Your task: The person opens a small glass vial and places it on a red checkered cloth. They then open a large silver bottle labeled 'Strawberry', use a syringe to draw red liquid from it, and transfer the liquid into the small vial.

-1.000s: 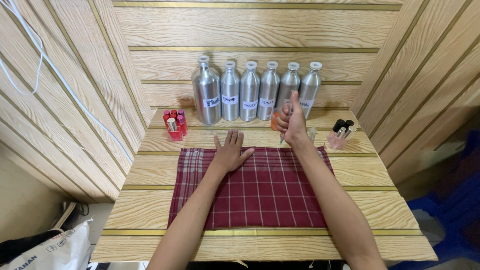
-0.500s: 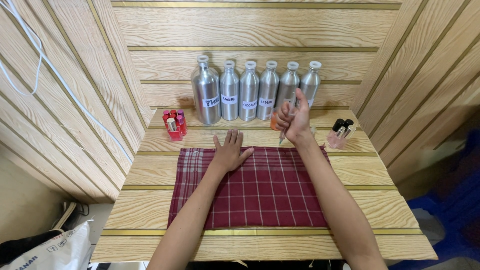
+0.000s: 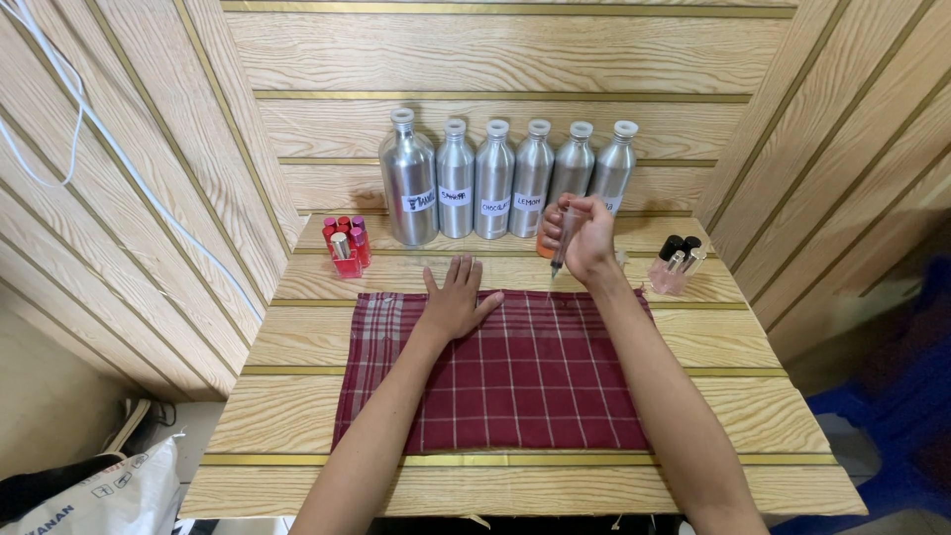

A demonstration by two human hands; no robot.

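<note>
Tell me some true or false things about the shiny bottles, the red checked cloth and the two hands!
1. Six silver metal bottles stand in a row at the back of the table. True.
2. The left hand holds a bottle. False: it lies flat on the dark red checked cloth.
3. The right hand holds a thin clear syringe pointing down. True.
4. The small red tubes sit on the cloth. False: they stand on the bare wooden table, left of the bottles.
</note>
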